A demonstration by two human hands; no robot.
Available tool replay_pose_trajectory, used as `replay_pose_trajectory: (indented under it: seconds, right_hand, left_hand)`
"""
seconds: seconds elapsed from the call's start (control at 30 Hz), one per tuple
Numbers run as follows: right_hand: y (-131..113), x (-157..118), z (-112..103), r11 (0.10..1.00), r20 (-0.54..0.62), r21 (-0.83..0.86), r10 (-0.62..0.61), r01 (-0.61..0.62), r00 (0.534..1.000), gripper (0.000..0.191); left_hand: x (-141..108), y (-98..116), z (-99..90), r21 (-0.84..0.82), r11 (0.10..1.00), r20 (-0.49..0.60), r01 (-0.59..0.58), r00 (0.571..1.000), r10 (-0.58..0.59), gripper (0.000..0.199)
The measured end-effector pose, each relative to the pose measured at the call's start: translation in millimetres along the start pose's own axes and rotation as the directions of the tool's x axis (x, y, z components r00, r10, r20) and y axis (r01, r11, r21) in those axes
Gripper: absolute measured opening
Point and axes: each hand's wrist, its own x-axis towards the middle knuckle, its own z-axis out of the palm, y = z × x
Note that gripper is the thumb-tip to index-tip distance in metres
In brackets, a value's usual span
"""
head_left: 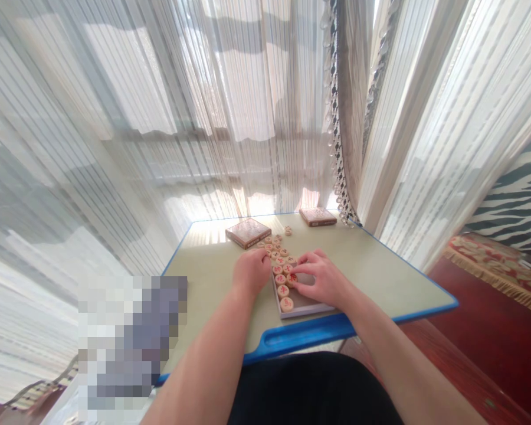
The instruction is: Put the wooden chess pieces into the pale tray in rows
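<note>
At the bottom of the frame is my dark-clothed lap point(314, 383), then the blue-edged table point(380, 274) with one grooved blue strip point(307, 337) along its near side. Just beyond, at lower centre, lies one shallow tray point(307, 312). Round, marked discs point(287, 304) are in it: four run up its left wall, and at least two more stand beside them. My right hand point(321, 276) reaches in from the right, half open, thumb and fingertips curved about one red-marked disc point(292, 280) — whether they grip it, I cannot tell. My left hand point(253, 270) is curled almost into a fist by the tray's left side; I cannot see whether it has hold of anything. As I judge it, the work is partly done: the tray's left side is lined, while roughly ten discs lie loose past it, mid-frame, crowded too closely for a sure count. Farther off are two flat boxes, a patterned box point(248, 232) left of centre and a second box point(317, 216) right of it — then sheer curtains point(248, 88) fill the top.
</note>
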Motion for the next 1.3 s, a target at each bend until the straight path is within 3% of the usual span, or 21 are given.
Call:
replay_pose_trajectory:
  seconds: [0.8, 1.1, 1.2, 1.3]
  right_hand:
    - [0.3, -0.9, -0.8, 0.999, 0.029, 0.028, -0.030, 0.029, 0.999, 0.022]
    - [-2.6, -5.8, -5.7, 0.995, -0.155, 0.089, 0.051, -0.038, 0.987, 0.017]
    - [-0.3, 5.2, -11.7, 0.982, -0.067, 0.171, 0.087, -0.074, 0.994, 0.020]
    - [10.4, 30.1, -17.1, 0.974, 0.177, 0.205, 0.056, -0.093, 0.983, 0.021]
  left_hand:
    - [-0.2, 1.6, -1.8, -0.001, 0.999, 0.004, 0.042, 0.999, -0.042, 0.028]
    - [6.9, -6.5, -7.5, -0.101, 0.973, -0.100, 0.209, 0.971, -0.219, 0.026]
    - [7.0, -9.9, -7.0, -0.122, 0.968, -0.109, 0.219, 0.966, -0.232, 0.026]
    - [5.8, -11.6, -5.7, -0.129, 0.968, -0.078, 0.217, 0.970, -0.228, 0.025]
